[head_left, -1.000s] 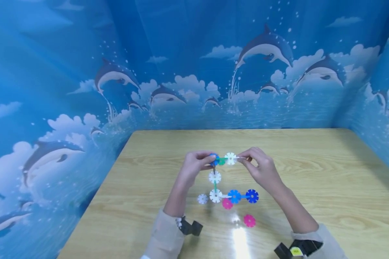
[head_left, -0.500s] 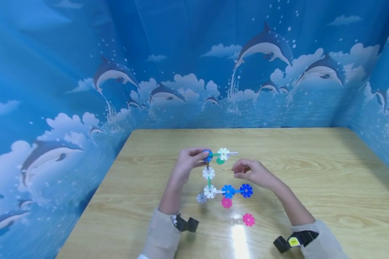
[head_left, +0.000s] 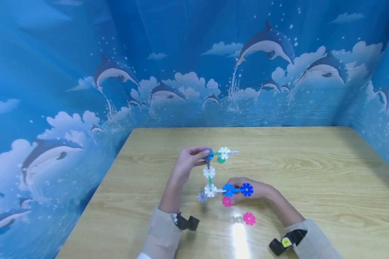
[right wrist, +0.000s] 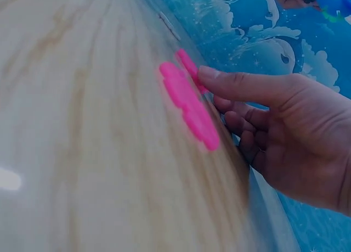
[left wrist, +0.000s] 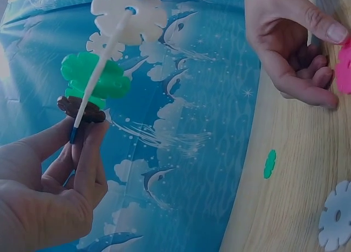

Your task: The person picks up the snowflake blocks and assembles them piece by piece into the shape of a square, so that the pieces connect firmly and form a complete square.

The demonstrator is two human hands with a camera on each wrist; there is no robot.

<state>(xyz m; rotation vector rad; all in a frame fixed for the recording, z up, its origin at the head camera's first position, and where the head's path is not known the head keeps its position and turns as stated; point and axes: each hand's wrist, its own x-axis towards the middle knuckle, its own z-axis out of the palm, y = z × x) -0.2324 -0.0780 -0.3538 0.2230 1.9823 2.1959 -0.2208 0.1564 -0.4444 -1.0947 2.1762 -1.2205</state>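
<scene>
My left hand pinches a blue snowflake disc at the upper corner of a chain of interlocking discs, held above the table. From there run a green disc, a white disc and an edge-on pale disc to the right. Downward come a brown disc, a white disc, a green one and another white disc. The bottom arm goes right to two blue discs. Behind it, my right hand is at a pink disc on the table, thumb at its edge, fingers apart.
A second pink disc lies nearer on the wooden table. A loose white disc and a green disc also lie there. A dolphin-print curtain surrounds the table's back and sides.
My right hand let go of the pale disc at the chain's upper right end and moved down to the pink disc. My left hand, still holding the chain, shifted slightly left.
</scene>
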